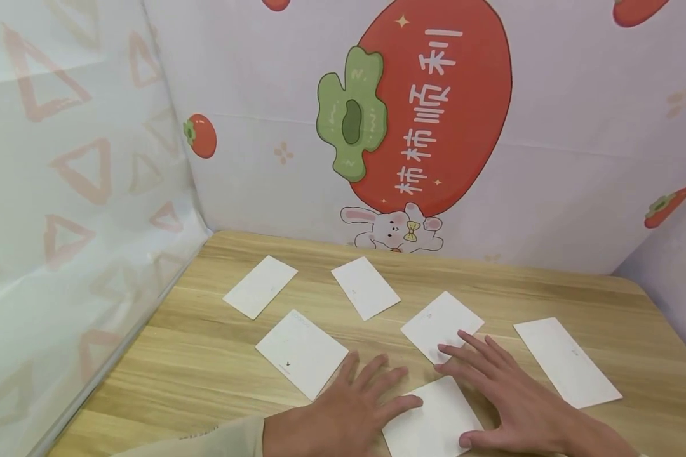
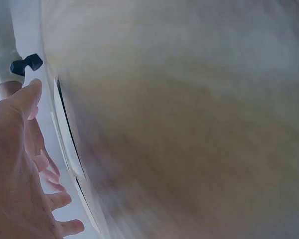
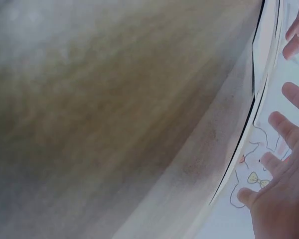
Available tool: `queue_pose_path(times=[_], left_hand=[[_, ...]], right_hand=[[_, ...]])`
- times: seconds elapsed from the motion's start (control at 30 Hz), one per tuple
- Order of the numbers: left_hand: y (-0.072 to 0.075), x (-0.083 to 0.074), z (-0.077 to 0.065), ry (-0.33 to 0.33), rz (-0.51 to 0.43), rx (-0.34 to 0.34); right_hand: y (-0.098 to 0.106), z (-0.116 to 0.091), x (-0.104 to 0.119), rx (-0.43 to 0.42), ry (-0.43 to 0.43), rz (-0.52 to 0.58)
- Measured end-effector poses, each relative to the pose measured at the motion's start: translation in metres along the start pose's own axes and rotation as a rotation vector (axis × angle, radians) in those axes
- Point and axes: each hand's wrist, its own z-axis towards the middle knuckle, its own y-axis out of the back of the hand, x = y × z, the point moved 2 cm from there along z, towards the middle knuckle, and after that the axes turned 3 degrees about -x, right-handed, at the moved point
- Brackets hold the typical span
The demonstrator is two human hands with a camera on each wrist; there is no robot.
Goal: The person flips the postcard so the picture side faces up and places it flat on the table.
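Both hands hover low over or rest on the wooden table, fingers spread; the head view does not settle which. Between them lies a white card [image 1: 431,422], its near edge cut off by the frame. My left hand [image 1: 351,406] has its thumb over that card's left part, and its fingertips are close to another white card [image 1: 300,349] with a small dark mark. The thumb of my right hand [image 1: 511,397] overlaps the near card's right edge, while its fingers partly cover a white card [image 1: 440,320] farther back. Neither hand grips anything.
More white cards lie flat: one at far left [image 1: 260,287], one at back middle [image 1: 366,287] and a long one at right [image 1: 568,362]. Behind the wooden table [image 1: 206,330] hangs a printed cloth [image 1: 251,197] with a big red persimmon. A pale patterned sheet [image 1: 91,254] borders the left.
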Motion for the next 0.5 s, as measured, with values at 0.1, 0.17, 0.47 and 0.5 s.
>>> queue_pose_path(times=[0.1,0.17,0.47,0.5], left_hand=[[-0.001,-0.004,0.000,-0.025,0.021,0.004],[-0.001,-0.007,0.000,-0.036,0.048,-0.009],[-0.003,-0.014,-0.001,-0.048,0.098,-0.089],[-0.003,-0.014,-0.001,-0.048,0.095,-0.091]], right_hand=[[0.001,-0.002,0.001,0.009,0.009,0.010],[0.002,-0.002,0.003,0.019,0.008,0.010],[0.004,-0.007,0.007,0.079,-0.070,-0.007],[0.005,-0.007,0.007,0.083,-0.075,-0.013]])
